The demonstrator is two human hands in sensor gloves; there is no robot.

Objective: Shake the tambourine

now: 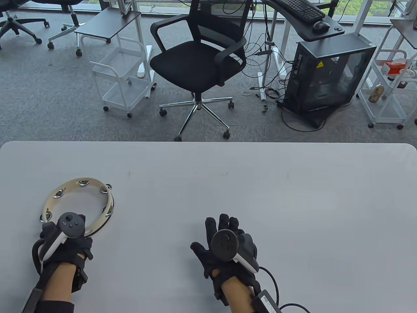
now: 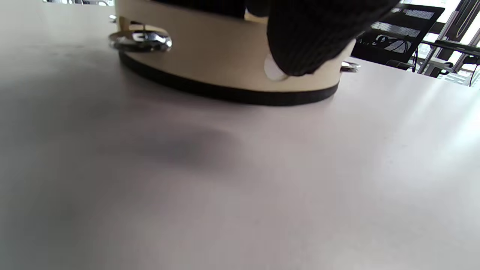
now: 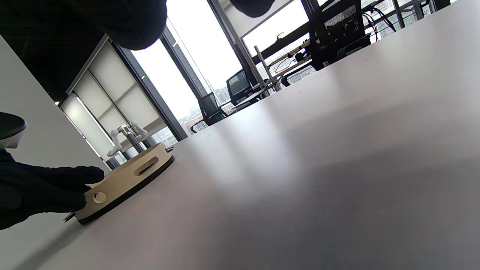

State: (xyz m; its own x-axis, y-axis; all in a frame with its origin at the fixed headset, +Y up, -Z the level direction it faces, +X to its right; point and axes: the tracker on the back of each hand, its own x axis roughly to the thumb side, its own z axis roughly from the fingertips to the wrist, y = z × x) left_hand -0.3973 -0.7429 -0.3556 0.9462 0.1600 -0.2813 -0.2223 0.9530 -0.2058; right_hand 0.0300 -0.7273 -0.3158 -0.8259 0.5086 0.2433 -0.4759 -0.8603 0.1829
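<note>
A cream tambourine (image 1: 107,200) with metal jingles lies flat on the white table (image 1: 260,195) at the left. My left hand (image 1: 73,233) grips its near rim. In the left wrist view a gloved finger (image 2: 307,41) presses the outer wall of the tambourine (image 2: 225,56), whose black bottom edge rests on the table. The right wrist view shows the left hand (image 3: 41,191) over the top of the tambourine (image 3: 127,174). My right hand (image 1: 224,241) rests flat on the table with its fingers spread, holding nothing, well to the right of the tambourine.
The table's far edge (image 1: 208,142) runs across the middle of the table view. Beyond it on the floor stand a black office chair (image 1: 198,62), white carts (image 1: 120,81) and a computer case (image 1: 329,75). A cable (image 1: 277,287) trails from my right wrist.
</note>
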